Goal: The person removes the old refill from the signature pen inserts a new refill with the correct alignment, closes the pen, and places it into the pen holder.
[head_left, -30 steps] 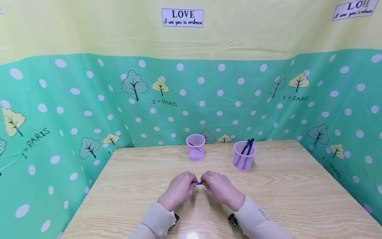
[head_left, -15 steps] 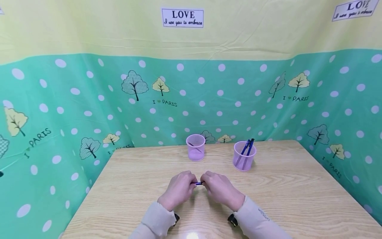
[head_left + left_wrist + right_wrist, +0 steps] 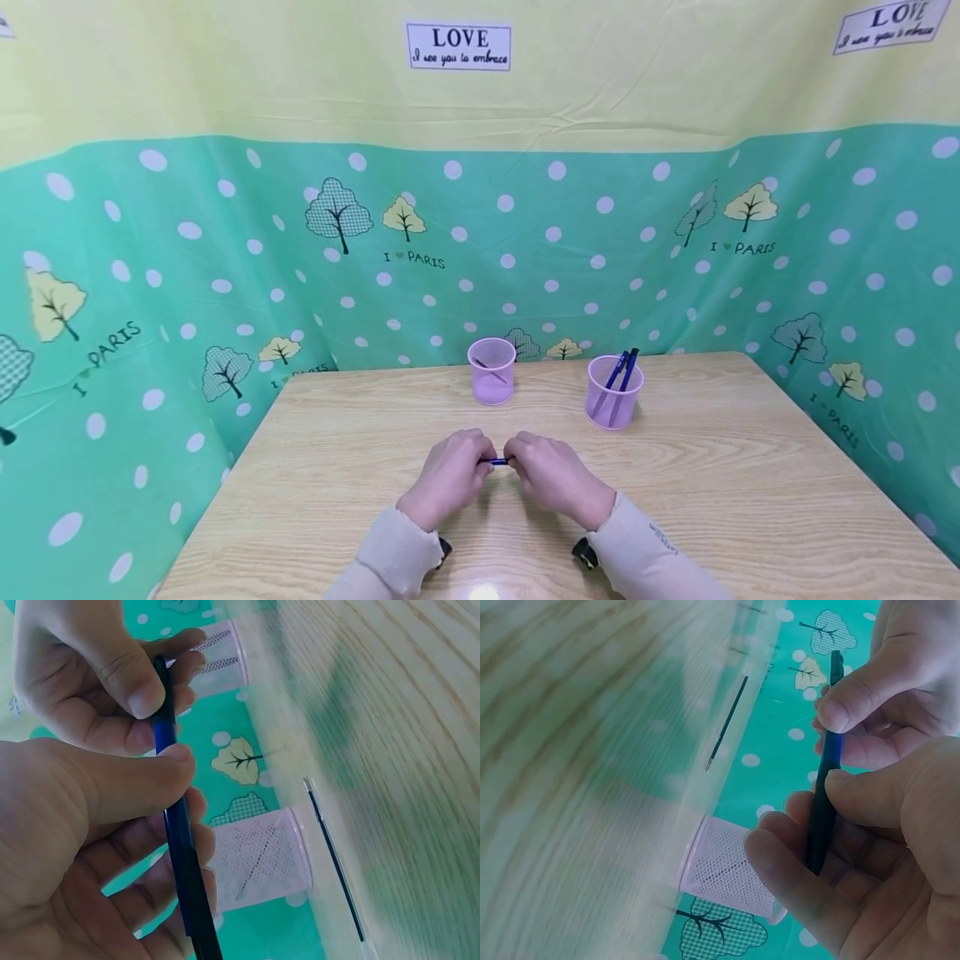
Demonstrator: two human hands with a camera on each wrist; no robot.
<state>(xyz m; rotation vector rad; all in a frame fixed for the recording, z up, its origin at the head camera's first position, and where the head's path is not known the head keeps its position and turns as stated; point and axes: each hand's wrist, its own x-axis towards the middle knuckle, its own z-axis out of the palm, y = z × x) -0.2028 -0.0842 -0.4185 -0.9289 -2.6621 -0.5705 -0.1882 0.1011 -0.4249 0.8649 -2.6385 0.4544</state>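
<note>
Close above the table, both hands hold one dark blue pen [image 3: 498, 461] in the head view. My left hand [image 3: 452, 473] pinches one end between thumb and fingers, and my right hand [image 3: 553, 473] grips the other end. From the left wrist, the pen [image 3: 178, 825] shows a blue middle and darker ends. The right wrist view has the black end of the pen [image 3: 821, 825] in the right fingers. A thin dark pen refill [image 3: 334, 862] lies on the tabletop beyond the hands; the same refill [image 3: 726, 724] appears in the right wrist view, while the head view does not show it.
A pink mesh cup [image 3: 492, 393] with a thin dark stick in it stands at the back of the wooden table [image 3: 337, 467]. To its right, another mesh cup [image 3: 622, 418] holds blue pens [image 3: 617, 371]. A patterned curtain [image 3: 420, 308] hangs behind and along the sides.
Both hands and the pen keep nearly the same place. The curtain at the far left has shifted slightly to the right.
</note>
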